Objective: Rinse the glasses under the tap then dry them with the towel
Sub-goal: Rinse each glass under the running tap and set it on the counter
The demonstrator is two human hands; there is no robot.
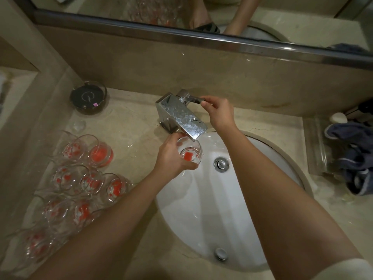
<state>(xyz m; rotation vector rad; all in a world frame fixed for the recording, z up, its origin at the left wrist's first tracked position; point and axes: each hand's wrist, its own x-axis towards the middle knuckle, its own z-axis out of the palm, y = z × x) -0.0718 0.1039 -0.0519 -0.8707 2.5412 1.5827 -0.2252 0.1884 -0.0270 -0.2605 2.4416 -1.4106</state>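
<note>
Early stage: left hand (pixel 171 158) grips glass (pixel 189 151) under tap (pixel 181 116); right hand (pixel 219 112) pinches tap lever (pixel 194 99); other glasses (pixel 80 174) left of sink (pixel 262 199) waiting, towel (pixel 355 158) right of sink untouched

Beige marble countertop (pixel 131 126): clustered red-patterned glasses (pixel 80 178) left, dark glass ashtray (pixel 88 97) behind, blue towel (pixel 355 158) right, inset white sink (pixel 201 209).

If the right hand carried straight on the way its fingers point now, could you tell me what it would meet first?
The right hand points left, fingertips at the tap handle, so that comes first, then probably the tap body.
</note>
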